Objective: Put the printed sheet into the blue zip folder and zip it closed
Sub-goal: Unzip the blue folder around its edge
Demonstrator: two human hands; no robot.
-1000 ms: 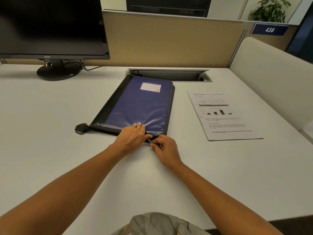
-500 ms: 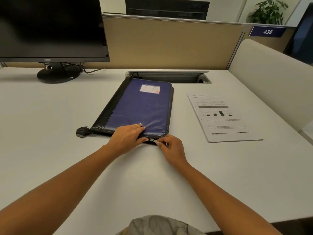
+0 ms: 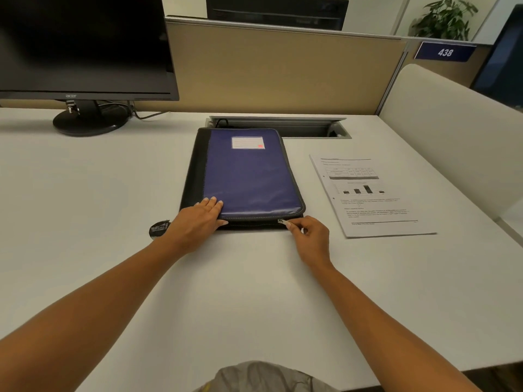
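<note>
Right hand: pinches zip pull at near edge of folder;
Left hand: flat, fingers straight, on folder's near-left corner;
Sheet: right of folder, apart

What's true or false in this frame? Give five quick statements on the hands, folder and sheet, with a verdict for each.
1. The printed sheet lies on the desk, right of the blue zip folder. True.
2. The right hand pinches the zipper pull at the folder's near edge. True.
3. The left hand hovers clear of the folder. False: it rests on the folder's near left corner, fingers straight.
4. The sheet is inside the folder. False: it lies outside, flat on the desk.
5. The monitor screen is dark. True.
</note>
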